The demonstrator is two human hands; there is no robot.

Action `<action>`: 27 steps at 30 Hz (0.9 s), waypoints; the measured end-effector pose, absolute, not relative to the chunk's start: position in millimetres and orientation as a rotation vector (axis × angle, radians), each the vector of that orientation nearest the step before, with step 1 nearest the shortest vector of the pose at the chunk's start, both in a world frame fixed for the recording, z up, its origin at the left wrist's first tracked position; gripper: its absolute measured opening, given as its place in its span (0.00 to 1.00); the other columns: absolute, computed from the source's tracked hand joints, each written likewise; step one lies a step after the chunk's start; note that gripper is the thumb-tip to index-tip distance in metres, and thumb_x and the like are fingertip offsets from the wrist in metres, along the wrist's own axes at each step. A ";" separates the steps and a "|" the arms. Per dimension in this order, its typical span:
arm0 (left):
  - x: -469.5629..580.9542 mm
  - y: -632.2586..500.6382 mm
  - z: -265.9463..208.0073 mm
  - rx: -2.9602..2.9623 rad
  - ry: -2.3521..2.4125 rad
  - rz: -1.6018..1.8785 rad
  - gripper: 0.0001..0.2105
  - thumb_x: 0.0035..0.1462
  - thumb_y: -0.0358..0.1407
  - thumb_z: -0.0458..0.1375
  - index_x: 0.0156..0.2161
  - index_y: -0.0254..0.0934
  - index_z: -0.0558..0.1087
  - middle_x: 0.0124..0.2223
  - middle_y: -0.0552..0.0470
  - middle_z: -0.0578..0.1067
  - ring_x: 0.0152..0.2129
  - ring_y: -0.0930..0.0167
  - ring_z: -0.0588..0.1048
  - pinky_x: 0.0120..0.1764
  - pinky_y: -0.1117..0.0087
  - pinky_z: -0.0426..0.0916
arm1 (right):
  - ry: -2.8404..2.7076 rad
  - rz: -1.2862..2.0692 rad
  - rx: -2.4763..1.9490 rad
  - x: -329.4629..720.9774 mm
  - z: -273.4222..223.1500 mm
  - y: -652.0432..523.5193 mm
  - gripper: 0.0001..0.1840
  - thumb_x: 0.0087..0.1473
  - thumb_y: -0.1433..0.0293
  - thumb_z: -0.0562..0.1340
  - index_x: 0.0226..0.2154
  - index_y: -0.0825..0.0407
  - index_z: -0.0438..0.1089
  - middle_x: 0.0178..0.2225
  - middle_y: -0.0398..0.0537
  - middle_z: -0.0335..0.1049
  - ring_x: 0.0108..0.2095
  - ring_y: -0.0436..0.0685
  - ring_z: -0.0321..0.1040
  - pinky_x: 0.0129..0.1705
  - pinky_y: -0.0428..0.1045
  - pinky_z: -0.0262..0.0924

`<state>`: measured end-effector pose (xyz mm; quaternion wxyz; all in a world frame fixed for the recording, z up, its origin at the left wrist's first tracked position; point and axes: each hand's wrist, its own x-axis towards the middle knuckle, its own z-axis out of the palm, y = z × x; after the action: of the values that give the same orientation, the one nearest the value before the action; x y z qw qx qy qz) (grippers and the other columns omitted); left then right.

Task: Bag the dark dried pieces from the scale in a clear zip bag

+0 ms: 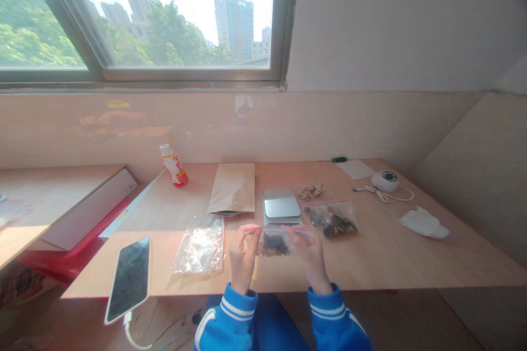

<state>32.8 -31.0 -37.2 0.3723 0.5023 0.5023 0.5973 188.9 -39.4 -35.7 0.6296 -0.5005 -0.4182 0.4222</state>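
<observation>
The bag (275, 241) you hold is a small clear zip pouch with a red seal strip along its top and a dark clump of dried pieces settled at the bottom. It hangs just above the near edge of the surface (370, 263), in front of the scale (281, 204). Your left hand (242, 255) pinches the top strip at its left end, and your right hand (309, 255) pinches it at the right end, both closed on the plastic.

Expect it to be very light and limp: thin film that crumples and slides between fingertips, with loose contents that shift if you tilt it. The pieces look brittle, so squeezing the belly would likely crush them. The stiffest part is the seal strip, so take hold there, near the corners, and keep the mouth up.

A second filled bag (333, 219) lies right of the scale, and an empty one (201, 244) lies to the left.
</observation>
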 end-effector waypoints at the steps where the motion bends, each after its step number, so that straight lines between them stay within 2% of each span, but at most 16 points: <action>1: 33.6 -30.7 -37.0 1.248 1.240 1.529 0.13 0.51 0.45 0.60 0.32 0.36 0.75 0.33 0.49 0.75 0.30 0.68 0.74 0.34 0.69 0.68 | -0.945 1.014 -1.102 189.3 -34.9 -40.1 0.13 0.47 0.58 0.67 0.28 0.52 0.74 0.35 0.53 0.78 0.39 0.63 0.75 0.46 0.58 0.67; 5: 36.3 -28.8 -38.7 1.136 1.056 1.474 0.14 0.47 0.46 0.63 0.29 0.35 0.75 0.36 0.48 0.76 0.27 0.71 0.72 0.28 0.72 0.66 | -0.965 1.184 -0.970 189.8 -32.7 -42.1 0.14 0.48 0.58 0.66 0.34 0.50 0.74 0.40 0.53 0.77 0.43 0.63 0.74 0.47 0.58 0.67; 7: 37.5 -27.7 -40.8 1.136 1.066 1.449 0.12 0.45 0.44 0.65 0.30 0.35 0.76 0.34 0.49 0.75 0.24 0.73 0.70 0.26 0.73 0.64 | -1.029 1.186 -0.986 188.3 -32.7 -41.8 0.16 0.48 0.59 0.66 0.37 0.51 0.75 0.41 0.54 0.76 0.43 0.63 0.73 0.47 0.57 0.67; 10: 39.2 -25.6 -42.6 1.187 1.104 1.469 0.10 0.47 0.42 0.64 0.29 0.36 0.76 0.30 0.52 0.74 0.23 0.74 0.69 0.26 0.74 0.63 | -1.070 1.101 -1.052 184.4 -34.0 -40.0 0.12 0.48 0.60 0.67 0.32 0.52 0.75 0.39 0.53 0.77 0.41 0.62 0.73 0.46 0.56 0.66; 14: 40.4 -24.4 -39.5 1.263 1.044 1.522 0.08 0.48 0.40 0.64 0.27 0.36 0.76 0.35 0.48 0.76 0.35 0.69 0.74 0.35 0.72 0.67 | -1.089 1.006 -1.086 181.3 -37.2 -38.7 0.11 0.49 0.61 0.65 0.29 0.52 0.74 0.35 0.51 0.78 0.38 0.60 0.73 0.44 0.55 0.66; 19: 43.0 -29.7 -32.9 1.179 1.071 1.465 0.11 0.46 0.42 0.64 0.28 0.35 0.77 0.32 0.49 0.75 0.23 0.73 0.71 0.23 0.74 0.65 | -1.070 0.932 -1.124 181.2 -38.9 -40.2 0.11 0.48 0.61 0.66 0.28 0.53 0.74 0.29 0.48 0.77 0.33 0.57 0.73 0.38 0.51 0.67; 24: 45.5 -35.7 -30.2 1.133 1.123 1.494 0.13 0.46 0.45 0.64 0.27 0.35 0.76 0.31 0.50 0.74 0.20 0.75 0.69 0.21 0.76 0.64 | -1.076 0.898 -1.114 178.4 -34.7 -41.7 0.10 0.48 0.62 0.66 0.27 0.52 0.74 0.28 0.47 0.75 0.32 0.57 0.72 0.37 0.50 0.67; 27: 44.8 -38.3 -27.7 1.139 1.094 1.508 0.12 0.47 0.44 0.63 0.28 0.35 0.76 0.31 0.50 0.73 0.23 0.74 0.70 0.23 0.76 0.66 | -1.066 0.896 -1.098 174.9 -29.2 -42.6 0.09 0.49 0.62 0.66 0.27 0.51 0.73 0.28 0.47 0.75 0.32 0.57 0.72 0.37 0.50 0.67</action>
<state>44.8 -38.3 -27.7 0.4609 0.4627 0.4448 0.6128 174.9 -42.6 -29.2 0.6320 -0.4798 -0.4660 0.3914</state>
